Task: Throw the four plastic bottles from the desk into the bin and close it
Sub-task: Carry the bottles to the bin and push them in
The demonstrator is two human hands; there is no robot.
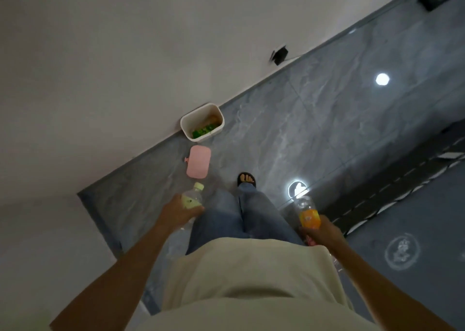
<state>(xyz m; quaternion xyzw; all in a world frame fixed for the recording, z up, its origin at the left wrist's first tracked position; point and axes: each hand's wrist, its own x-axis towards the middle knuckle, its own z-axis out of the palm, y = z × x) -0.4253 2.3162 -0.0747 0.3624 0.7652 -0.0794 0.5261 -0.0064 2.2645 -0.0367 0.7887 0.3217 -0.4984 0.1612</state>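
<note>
A: While the camera looks down the person's body, what do the hands hold?

B: The left hand [180, 211] is wrapped around a clear bottle [192, 197] with a pale green label and a pale cap, held low beside the left thigh. The right hand [320, 232] is wrapped around a clear bottle with an orange label [308, 213], held beside the right thigh. Something pink shows just under that hand; I cannot tell what it is.

A: Where is the bin?

B: The white bin [187, 127] stands open on the grey floor [302, 129], against the base of the white wall [125, 54], ahead of the person. Inside it lie something green and something tan.

A: And its lid?

B: The pink lid [198, 161] lies flat on the floor, just in front of the bin, between it and the left bottle.

A: Anything else?

B: Blue jeans, a cream shirt, and one sandalled foot [246, 179] stepping forward. Two bright ceiling lights reflect off the glossy floor.
</note>
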